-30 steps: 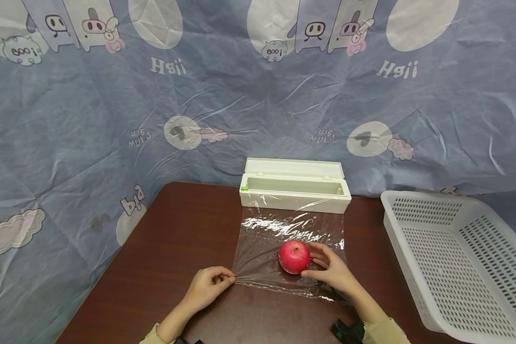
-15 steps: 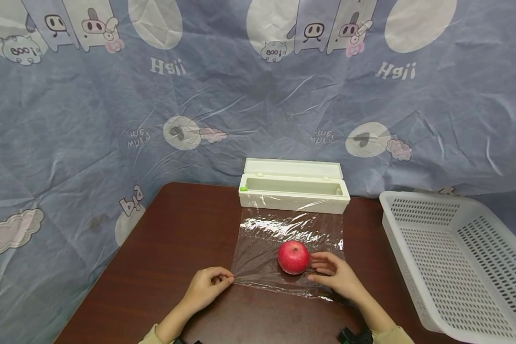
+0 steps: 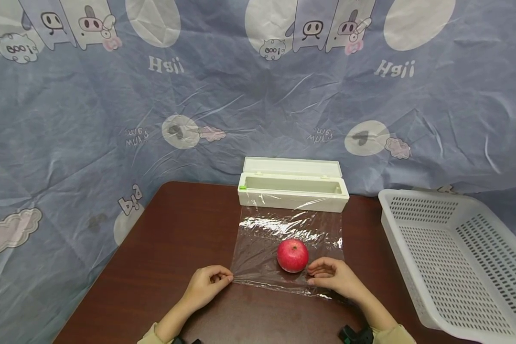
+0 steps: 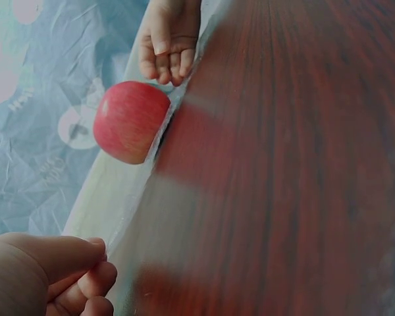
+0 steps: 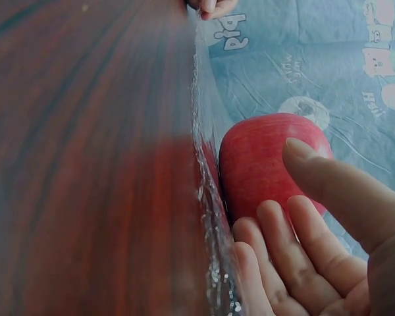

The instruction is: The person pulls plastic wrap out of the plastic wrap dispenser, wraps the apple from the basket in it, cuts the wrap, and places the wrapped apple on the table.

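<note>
Blue printed cloth (image 3: 223, 91) fills the far side, and in front of it your dark wooden surface (image 3: 176, 234) runs up to its back edge. Over on the right end of that surface sits the big pale basket (image 3: 408, 267), well apart from your hands. Along the back edge you've got the white box (image 3: 292, 201), long axis running left to right, lid tipped open behind it. From the box's front the clear film (image 3: 258, 253) stretches your way over the surface, creased at its near left corner.

Now your hands! The left hand (image 3: 206, 285) has that near left corner, thumb and forefinger pinched tight on the film. The right hand (image 3: 337, 278) is by the film's right part, fingers loosely bent, a clear gap to the thumb, nothing gripped that we can see.

And here's the relation that counts: the red apple (image 3: 293, 255) sits on the film, right of its middle, hollow facing up. It lies just left of your right fingers and slightly beyond them, towards the back edge. Touching or a hair apart? Can't tell. It's round, no long axis to favour. Your right hand is clearly the nearer; your left is down at the corner, well apart from it.
</note>
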